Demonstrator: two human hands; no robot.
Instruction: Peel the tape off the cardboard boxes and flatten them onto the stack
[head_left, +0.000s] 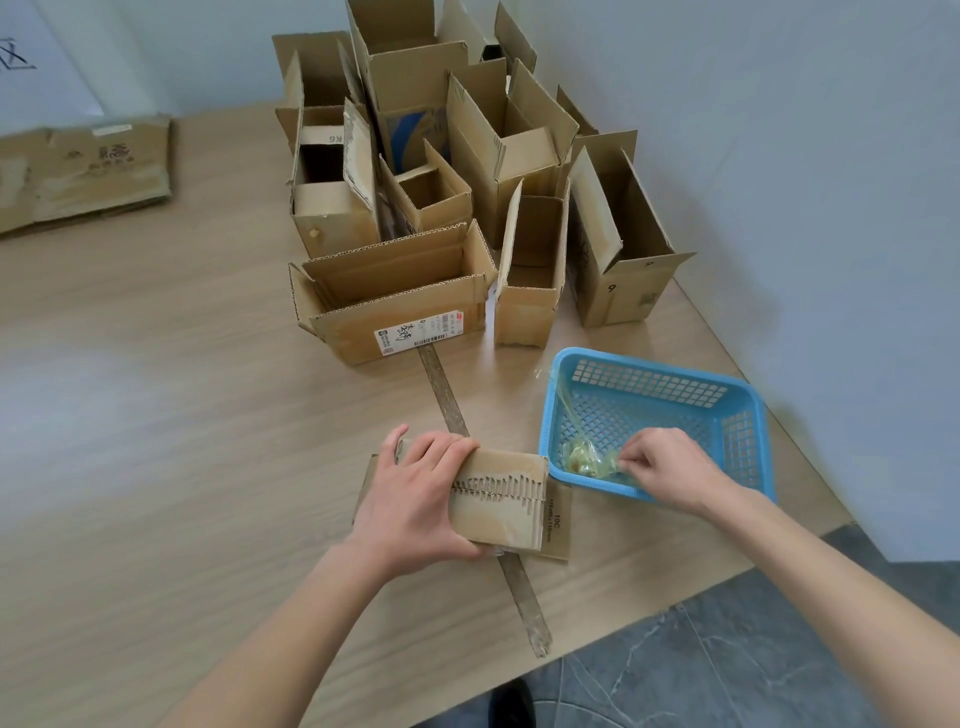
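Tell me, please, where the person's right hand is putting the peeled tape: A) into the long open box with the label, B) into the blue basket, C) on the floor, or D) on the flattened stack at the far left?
B: the right hand pinches the crumpled clear tape inside the blue basket, while the left hand grips the small box.

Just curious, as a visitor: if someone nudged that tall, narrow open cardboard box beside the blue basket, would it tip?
Probably. The tall narrow cardboard box stands on a small base with flaps raised, so it looks top-heavy. It appears empty, so likely light and easily slid on the smooth wooden table.
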